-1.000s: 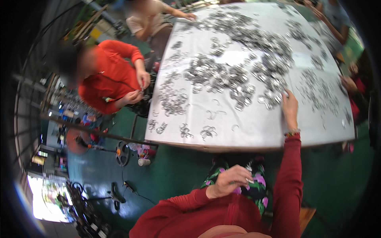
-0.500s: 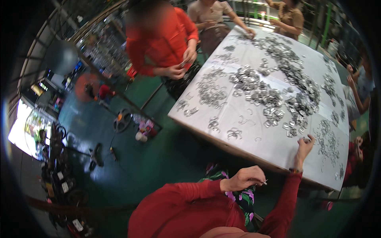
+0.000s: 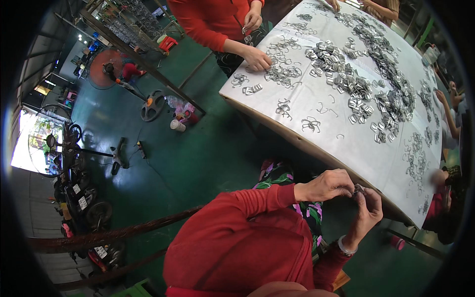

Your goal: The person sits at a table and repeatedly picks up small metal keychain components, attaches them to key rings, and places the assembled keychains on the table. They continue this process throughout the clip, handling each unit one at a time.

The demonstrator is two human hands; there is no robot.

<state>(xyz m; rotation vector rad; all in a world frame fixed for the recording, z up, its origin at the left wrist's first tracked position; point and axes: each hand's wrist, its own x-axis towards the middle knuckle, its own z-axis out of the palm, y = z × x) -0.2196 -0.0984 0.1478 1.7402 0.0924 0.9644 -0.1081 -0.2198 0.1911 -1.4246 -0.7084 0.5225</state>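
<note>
At the near edge of the table, my left hand [image 3: 330, 185] and my right hand [image 3: 367, 210] meet fingertip to fingertip. Between them is a small grey metal piece [image 3: 358, 189], pinched from both sides; fingers cover most of it, so its exact shape is hidden. Silver metal buckles [image 3: 336, 69] lie heaped on the white-covered table [image 3: 321, 143] beyond my hands. Thin curved wire pieces [image 3: 415, 158] are spread to the right of the heap, and more wire pieces [image 3: 284, 69] lie toward the far left.
Across the table's left corner, a co-worker in an orange-red top [image 3: 213, 22] has one hand among the wire pieces. Other people stand along the far and right sides. On the green floor to the left are a fan [image 3: 106, 69], a white cup [image 3: 177, 125] and parked motorbikes [image 3: 81, 193].
My right hand has come back from the table top to meet my left hand, which moved up and right. The co-worker in orange-red has lowered a hand to the wire pieces. My view has shifted.
</note>
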